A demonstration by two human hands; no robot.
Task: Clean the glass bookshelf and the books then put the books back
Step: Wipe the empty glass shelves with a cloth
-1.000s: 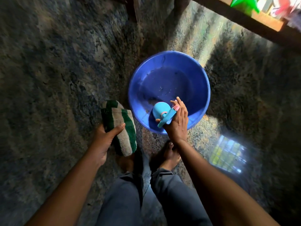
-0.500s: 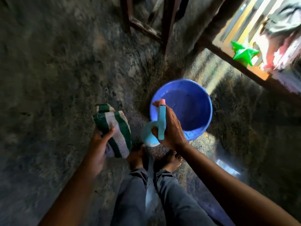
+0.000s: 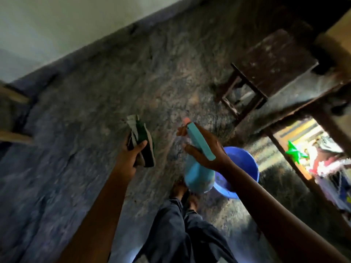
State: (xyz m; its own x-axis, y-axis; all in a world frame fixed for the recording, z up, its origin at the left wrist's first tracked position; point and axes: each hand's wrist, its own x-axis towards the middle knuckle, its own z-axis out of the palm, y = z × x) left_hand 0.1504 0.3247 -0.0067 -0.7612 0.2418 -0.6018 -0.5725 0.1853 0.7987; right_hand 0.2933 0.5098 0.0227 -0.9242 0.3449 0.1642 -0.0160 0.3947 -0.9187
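Observation:
My left hand [image 3: 131, 155] grips a folded green-and-white striped cloth [image 3: 141, 141], held up above the floor. In my right hand [image 3: 207, 150] is a light blue spray bottle [image 3: 198, 173]; its teal trigger head with a pink nozzle tip points up and away from me. Both hands are raised side by side in front of my body. The picture is blurred by motion. No bookshelf or books are visible.
A blue plastic basin [image 3: 245, 168] sits on the mottled stone floor behind my right wrist. A dark wooden stool [image 3: 266, 73] stands at the upper right. A doorway with a wooden frame [image 3: 296, 164] opens on the right. A pale wall [image 3: 57, 25] runs along the top left.
My right hand lifted the spray bottle out of the basin and raised it. My left hand rose with the cloth. My view swung up, bringing the stool and wall into sight.

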